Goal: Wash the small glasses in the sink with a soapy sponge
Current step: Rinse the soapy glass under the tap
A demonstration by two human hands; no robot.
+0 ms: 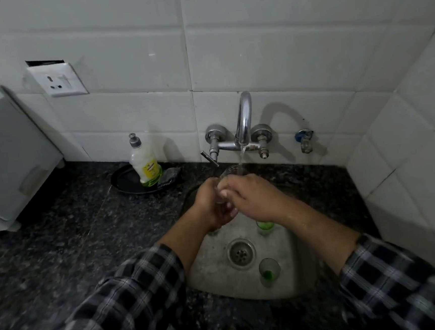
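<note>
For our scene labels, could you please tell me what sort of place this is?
Probably a home kitchen: a steel sink set in a dark granite counter, a wall tap running, and a dish-soap bottle nearby.

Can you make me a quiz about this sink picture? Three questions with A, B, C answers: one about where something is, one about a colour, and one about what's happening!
1. Where does the white and yellow plastic soap bottle stand?
A. In the sink
B. On the round black tray, left of the chrome tap
C. On the grey box

2. What colour shows in the bottom of the small clear glass beside the round metal drain?
A. Red
B. Green
C. Blue

3. What is the tap doing?
A. It is off
B. Pouring water onto the held small glass
C. Filling a bucket

Answers:
1 B: the bottle stands on the tray on the dark speckled counter.
2 B: its base shows green.
3 B: a stream falls from the spout onto the glass that the left hand and right hand grip.
</note>
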